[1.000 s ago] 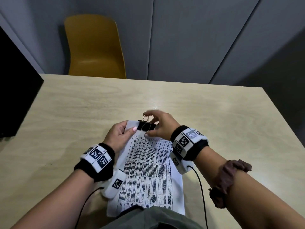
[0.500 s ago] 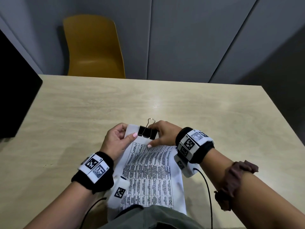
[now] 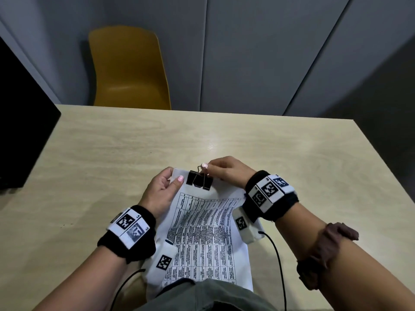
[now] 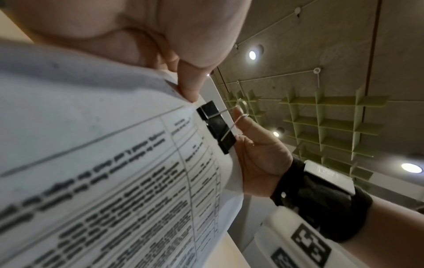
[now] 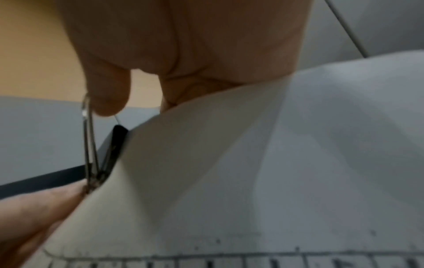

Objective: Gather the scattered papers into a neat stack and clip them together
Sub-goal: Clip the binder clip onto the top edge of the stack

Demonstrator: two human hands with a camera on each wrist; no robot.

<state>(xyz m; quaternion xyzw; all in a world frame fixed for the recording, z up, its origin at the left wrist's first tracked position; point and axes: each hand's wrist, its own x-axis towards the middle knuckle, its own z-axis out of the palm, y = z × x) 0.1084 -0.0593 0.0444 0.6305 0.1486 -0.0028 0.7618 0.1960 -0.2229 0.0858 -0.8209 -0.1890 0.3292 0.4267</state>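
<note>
A stack of white papers [image 3: 202,232] printed with tables lies on the pale wooden table [image 3: 112,164], its top edge raised. A black binder clip [image 3: 199,183] is clamped on the middle of that edge. My left hand [image 3: 174,176] pinches the top left corner of the papers, thumb on top. My right hand [image 3: 207,168] pinches the clip's upright wire handles [image 3: 200,169]. The left wrist view shows the clip [image 4: 215,127] on the papers [image 4: 114,181]. The right wrist view shows it edge-on [image 5: 114,145] against the papers [image 5: 252,163].
A yellow chair [image 3: 130,70] stands beyond the table's far edge, against grey wall panels. A black screen [image 3: 20,131] overhangs the table's left side. Thin black cables [image 3: 278,261] run from both wrist cameras toward me.
The papers' top edge has lifted off the table. My right hand has moved from pressing at the clip to holding the tips of its wire handles. The left hand keeps its corner.
</note>
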